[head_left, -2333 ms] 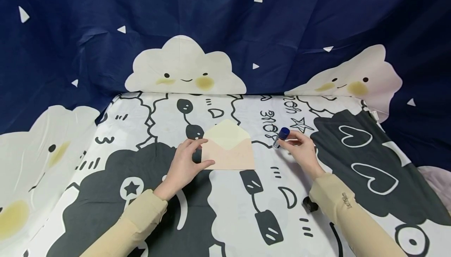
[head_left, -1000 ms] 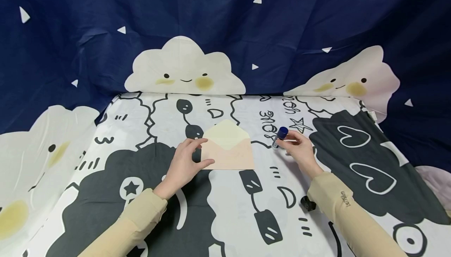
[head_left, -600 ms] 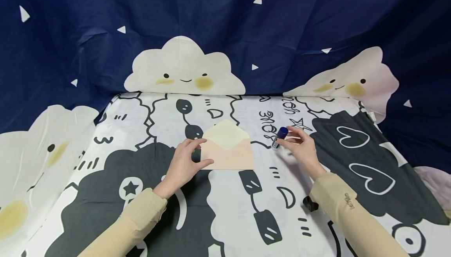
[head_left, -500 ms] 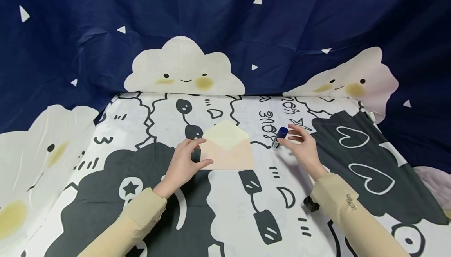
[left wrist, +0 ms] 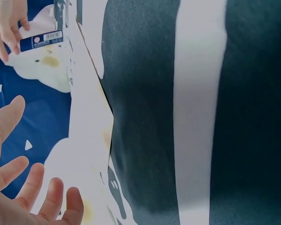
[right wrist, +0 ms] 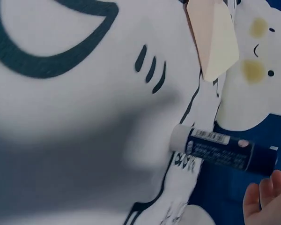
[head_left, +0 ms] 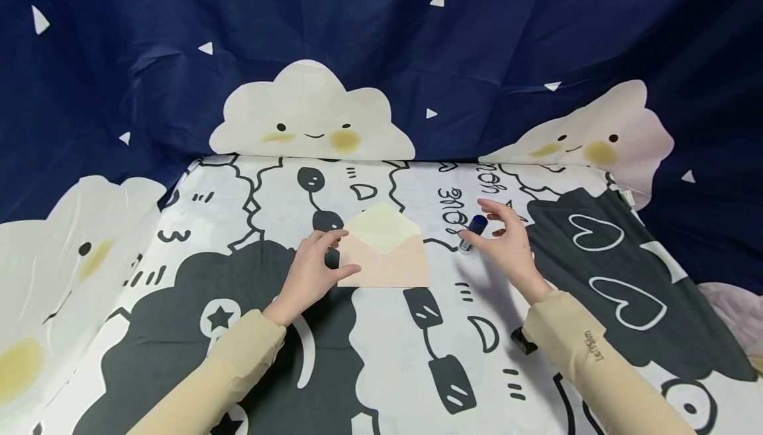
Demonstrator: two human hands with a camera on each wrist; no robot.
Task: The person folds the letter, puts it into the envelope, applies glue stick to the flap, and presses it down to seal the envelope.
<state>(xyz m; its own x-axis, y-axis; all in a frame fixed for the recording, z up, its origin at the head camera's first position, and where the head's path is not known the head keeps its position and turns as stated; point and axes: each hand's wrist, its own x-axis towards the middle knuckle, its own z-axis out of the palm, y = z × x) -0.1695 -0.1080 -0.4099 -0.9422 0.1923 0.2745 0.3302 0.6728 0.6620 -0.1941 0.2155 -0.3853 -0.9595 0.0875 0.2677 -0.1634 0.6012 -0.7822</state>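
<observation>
A glue stick (head_left: 475, 230) with a dark blue cap stands upright on the printed cloth, right of the envelope. My right hand (head_left: 511, 248) is beside it, thumb and fingers spread apart around the tube. In the right wrist view, the glue stick's (right wrist: 220, 147) white base meets the cloth and the fingers (right wrist: 267, 190) are near its cap; I cannot tell whether they touch. A pale pink envelope (head_left: 387, 264) lies with its cream flap raised away from me. My left hand (head_left: 310, 268) is at its left edge, fingers parted; the left wrist view shows them loosely bent, holding nothing.
A white and dark grey cloth (head_left: 393, 362) with cartoon prints covers the surface. Behind it hangs a navy curtain (head_left: 369, 18) with cloud shapes. A small black object (head_left: 524, 341) sits beneath my right cuff.
My right hand has let go of the glue stick; its fingers have spread and lifted away while the stick keeps its place. The left hand and envelope have barely moved.
</observation>
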